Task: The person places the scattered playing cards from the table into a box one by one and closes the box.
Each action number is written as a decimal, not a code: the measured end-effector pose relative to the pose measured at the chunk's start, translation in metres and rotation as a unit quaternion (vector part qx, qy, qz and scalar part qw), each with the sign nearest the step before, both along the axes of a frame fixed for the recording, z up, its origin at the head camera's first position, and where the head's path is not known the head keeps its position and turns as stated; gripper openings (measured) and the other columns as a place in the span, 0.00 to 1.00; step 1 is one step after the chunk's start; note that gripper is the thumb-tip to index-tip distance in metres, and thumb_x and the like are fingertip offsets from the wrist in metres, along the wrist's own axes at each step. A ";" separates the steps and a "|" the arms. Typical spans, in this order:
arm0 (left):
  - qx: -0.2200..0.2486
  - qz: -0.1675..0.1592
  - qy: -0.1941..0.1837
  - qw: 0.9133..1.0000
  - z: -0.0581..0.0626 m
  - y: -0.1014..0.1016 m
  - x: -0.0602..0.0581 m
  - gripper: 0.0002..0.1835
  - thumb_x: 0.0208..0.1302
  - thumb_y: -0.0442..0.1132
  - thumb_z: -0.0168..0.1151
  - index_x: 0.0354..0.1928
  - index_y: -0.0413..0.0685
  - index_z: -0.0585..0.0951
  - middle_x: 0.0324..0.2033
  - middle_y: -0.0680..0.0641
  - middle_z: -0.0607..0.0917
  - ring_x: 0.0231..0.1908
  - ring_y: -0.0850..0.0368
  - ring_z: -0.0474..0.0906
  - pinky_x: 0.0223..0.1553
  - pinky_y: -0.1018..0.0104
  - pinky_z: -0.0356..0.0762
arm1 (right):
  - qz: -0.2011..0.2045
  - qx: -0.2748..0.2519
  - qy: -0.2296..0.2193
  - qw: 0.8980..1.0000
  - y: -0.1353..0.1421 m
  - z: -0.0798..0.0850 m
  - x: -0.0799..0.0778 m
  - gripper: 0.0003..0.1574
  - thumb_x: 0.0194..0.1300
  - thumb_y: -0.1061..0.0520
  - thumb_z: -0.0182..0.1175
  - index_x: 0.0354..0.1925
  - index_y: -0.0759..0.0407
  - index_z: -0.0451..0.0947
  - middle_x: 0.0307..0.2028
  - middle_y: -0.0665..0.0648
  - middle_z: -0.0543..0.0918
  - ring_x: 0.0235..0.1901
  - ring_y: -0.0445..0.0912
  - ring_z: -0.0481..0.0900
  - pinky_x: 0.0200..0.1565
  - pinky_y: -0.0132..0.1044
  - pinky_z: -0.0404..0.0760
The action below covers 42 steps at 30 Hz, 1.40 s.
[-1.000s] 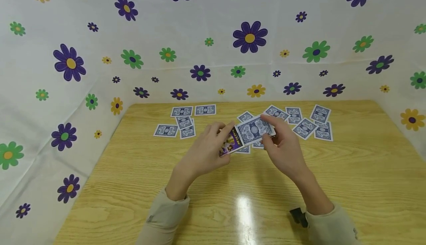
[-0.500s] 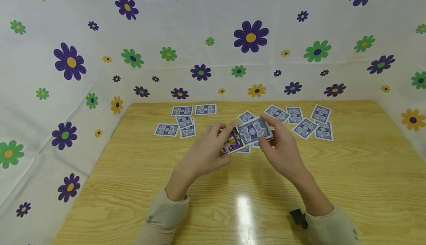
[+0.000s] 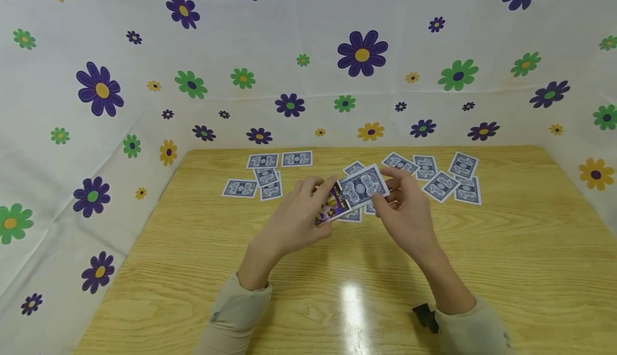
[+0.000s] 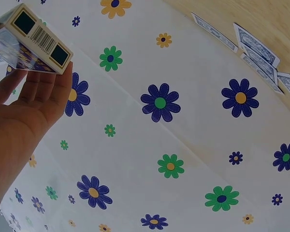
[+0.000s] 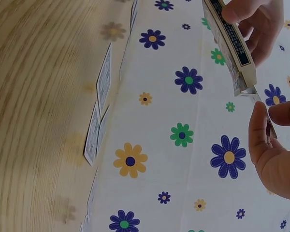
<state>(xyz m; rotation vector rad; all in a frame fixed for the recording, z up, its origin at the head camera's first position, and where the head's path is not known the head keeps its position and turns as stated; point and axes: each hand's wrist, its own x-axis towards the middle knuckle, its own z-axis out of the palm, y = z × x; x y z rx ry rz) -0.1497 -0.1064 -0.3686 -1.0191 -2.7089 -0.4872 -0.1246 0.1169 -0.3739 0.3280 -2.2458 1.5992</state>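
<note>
In the head view my left hand (image 3: 296, 218) grips a playing card box (image 3: 332, 208) with purple and yellow artwork, above the table. Blue-backed playing cards (image 3: 363, 186) stick out of its right end, face down. At their outer end my right hand (image 3: 409, 216) pinches them between thumb and curled fingers. The left wrist view shows the box's closed end with a barcode (image 4: 41, 41), held by the fingers of the left hand (image 4: 29, 106). In the right wrist view the box's end flap hangs open near the right hand (image 5: 278, 154); most of the cards are hidden there.
Several cards (image 3: 240, 188) lie face down at the back left of the wooden table (image 3: 193, 280). More cards (image 3: 441, 186) lie at the back right, some overlapping. A flower-print cloth (image 3: 318, 28) hangs behind. A small black object (image 3: 426, 317) shows beside the right cuff.
My right hand has shifted a little left with the cards, and less of them shows outside the box. The right fingers are more curled. The left hand stays nearly still.
</note>
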 end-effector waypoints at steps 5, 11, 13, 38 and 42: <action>-0.004 -0.001 -0.003 1.000 -0.001 0.001 -0.001 0.46 0.52 0.38 0.69 0.75 0.45 0.61 0.58 0.40 0.73 0.52 0.47 0.71 0.52 0.58 0.75 | -0.001 0.019 -0.009 1.000 -0.004 0.001 -0.001 0.28 0.62 0.70 0.59 0.61 0.63 0.72 0.31 0.59 0.81 0.23 0.44 0.78 0.23 0.31 0.79; -0.003 0.000 -0.007 1.000 0.000 0.002 -0.001 0.47 0.52 0.39 0.69 0.75 0.45 0.60 0.59 0.39 0.72 0.54 0.47 0.71 0.52 0.57 0.76 | -0.016 0.048 0.014 0.999 -0.006 0.001 0.000 0.27 0.61 0.71 0.60 0.60 0.64 0.73 0.28 0.59 0.81 0.23 0.45 0.76 0.21 0.29 0.74; -0.002 0.001 -0.009 1.000 0.000 0.002 -0.001 0.47 0.52 0.39 0.69 0.75 0.46 0.61 0.59 0.39 0.72 0.55 0.46 0.71 0.53 0.57 0.76 | -0.017 0.058 0.027 0.998 -0.007 0.001 0.000 0.27 0.61 0.71 0.60 0.59 0.65 0.73 0.28 0.59 0.81 0.23 0.44 0.76 0.21 0.28 0.74; -0.002 -0.010 0.013 1.000 0.002 0.001 0.000 0.46 0.53 0.39 0.68 0.75 0.45 0.61 0.59 0.38 0.73 0.55 0.45 0.72 0.53 0.54 0.76 | -0.011 0.165 0.036 0.986 -0.020 0.001 0.004 0.25 0.62 0.65 0.64 0.59 0.63 0.76 0.27 0.54 0.80 0.20 0.41 0.72 0.18 0.30 0.69; -0.010 -0.010 0.014 1.000 0.003 0.001 0.001 0.46 0.53 0.40 0.68 0.75 0.45 0.60 0.59 0.39 0.73 0.56 0.45 0.72 0.52 0.53 0.77 | -0.014 0.174 0.033 0.984 -0.020 0.000 0.006 0.25 0.62 0.64 0.64 0.59 0.63 0.76 0.27 0.54 0.81 0.20 0.43 0.73 0.18 0.30 0.69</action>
